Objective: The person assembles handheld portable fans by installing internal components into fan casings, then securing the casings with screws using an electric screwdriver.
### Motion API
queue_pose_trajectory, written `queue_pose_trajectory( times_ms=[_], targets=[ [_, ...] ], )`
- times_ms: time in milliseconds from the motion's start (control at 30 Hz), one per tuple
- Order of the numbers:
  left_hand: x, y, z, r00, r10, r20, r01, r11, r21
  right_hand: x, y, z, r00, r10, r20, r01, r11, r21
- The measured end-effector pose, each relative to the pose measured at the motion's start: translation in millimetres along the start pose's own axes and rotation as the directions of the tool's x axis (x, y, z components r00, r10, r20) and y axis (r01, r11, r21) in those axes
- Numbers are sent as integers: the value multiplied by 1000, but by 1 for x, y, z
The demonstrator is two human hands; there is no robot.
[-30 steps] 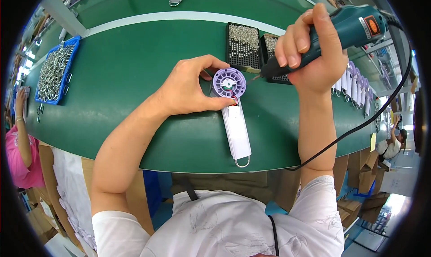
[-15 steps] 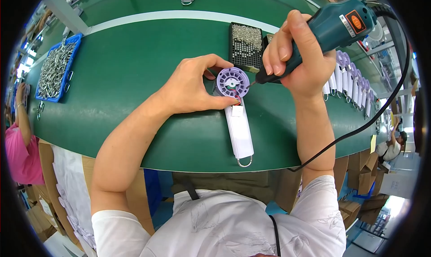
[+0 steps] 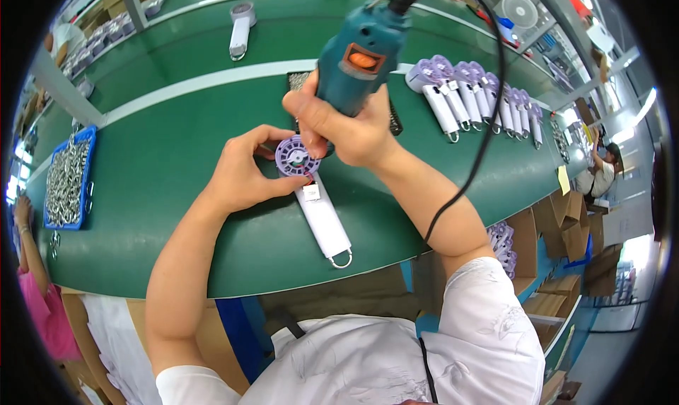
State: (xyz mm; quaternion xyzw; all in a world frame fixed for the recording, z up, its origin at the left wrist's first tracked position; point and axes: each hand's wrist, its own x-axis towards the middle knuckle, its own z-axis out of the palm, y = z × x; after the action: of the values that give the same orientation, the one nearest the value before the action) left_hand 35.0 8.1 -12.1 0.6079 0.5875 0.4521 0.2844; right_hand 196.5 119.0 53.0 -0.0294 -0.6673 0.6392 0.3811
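A small handheld fan lies on the green table, its round purple head (image 3: pixel 297 156) uncovered and its white handle (image 3: pixel 324 221) pointing toward me, with a metal loop at the end. My left hand (image 3: pixel 244 168) grips the fan head from the left, thumb by the wires and small white tag, fingers along the far rim. My right hand (image 3: pixel 353 129) is wrapped round a teal electric screwdriver (image 3: pixel 361 59), held steeply above the right side of the fan head. The screwdriver's bit is hidden behind my fingers, so I cannot tell whether it touches the fan.
Behind my right hand a black screw tray (image 3: pixel 297 82) is mostly covered. A blue basket (image 3: pixel 90 166) of metal clips stands at the left. Several white-and-purple fans (image 3: pixel 470 101) lie in a row at the right. The black cord (image 3: pixel 488 136) hangs beside my right forearm.
My right hand has brought the screwdriver leftward over the fan head and tilted it more upright. The left hand keeps its hold on the fan. The view has shifted, showing more of the right side.
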Motion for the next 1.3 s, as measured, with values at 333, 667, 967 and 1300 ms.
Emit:
queue_pose_trajectory(
  times_ms=[333, 667, 967, 1300],
  targets=[
    [-3, -22, 8, 1000, 22, -6, -22, 1000, 1, -23, -67, -3, 962, -190, 194, 243, 921, -303],
    [-3, 6, 54, 951, 280, -135, -254, 950, 181, -152, -45, -19, 920, 389, -45, -126, 184, -975],
    [83, -1, 6, 895, 229, -383, -87, 931, 354, -238, -112, -119, 931, 45, -362, -365, 149, -919],
    [261, -105, -53, 866, -199, -459, 492, 508, 707, -343, -209, -393, 398, -99, -912, -887, -297, -355]
  ],
)
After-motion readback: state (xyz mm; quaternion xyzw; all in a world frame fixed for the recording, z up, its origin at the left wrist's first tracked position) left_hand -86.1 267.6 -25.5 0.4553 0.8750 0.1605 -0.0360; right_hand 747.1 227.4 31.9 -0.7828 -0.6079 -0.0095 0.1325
